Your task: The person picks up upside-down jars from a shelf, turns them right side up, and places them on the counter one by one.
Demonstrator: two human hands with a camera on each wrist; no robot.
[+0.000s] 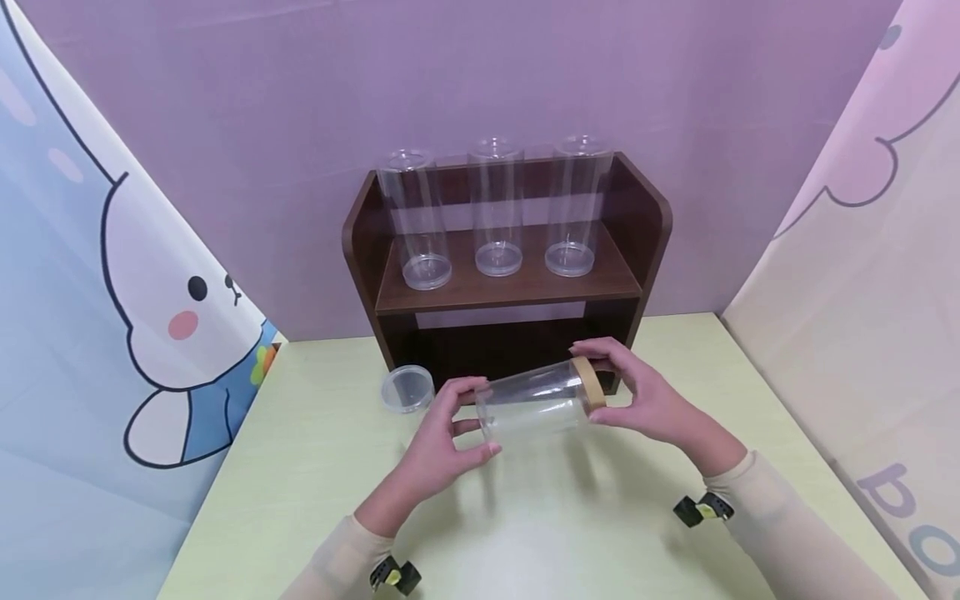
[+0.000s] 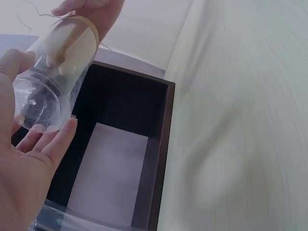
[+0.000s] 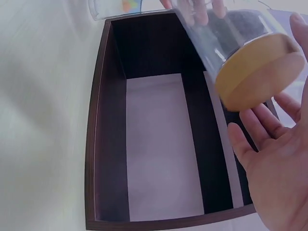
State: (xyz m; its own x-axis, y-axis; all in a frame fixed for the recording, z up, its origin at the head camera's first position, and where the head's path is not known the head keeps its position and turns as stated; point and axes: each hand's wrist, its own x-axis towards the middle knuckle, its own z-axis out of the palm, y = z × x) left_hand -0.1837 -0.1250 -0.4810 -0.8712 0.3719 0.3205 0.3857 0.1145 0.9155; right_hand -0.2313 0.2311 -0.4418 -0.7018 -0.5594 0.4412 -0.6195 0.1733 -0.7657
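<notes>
A clear plastic jar (image 1: 528,404) with a tan, wood-coloured lid (image 1: 590,383) lies on its side in the air, held above the table between both hands. My left hand (image 1: 450,437) grips the jar's base end, thumb on the near side and fingers round the far side. At the other end, my right hand (image 1: 637,392) holds the lid between thumb and fingers. The left wrist view shows the round clear base (image 2: 41,103) within the left fingers. In the right wrist view the lid's flat top (image 3: 269,79) faces the right palm.
Behind the hands stands a dark brown two-level shelf (image 1: 510,287). On its upper board are three tall clear jars, at left (image 1: 427,271), middle (image 1: 498,258) and right (image 1: 570,258). A clear round container (image 1: 407,389) sits on the pale table (image 1: 330,467), left of the shelf's front.
</notes>
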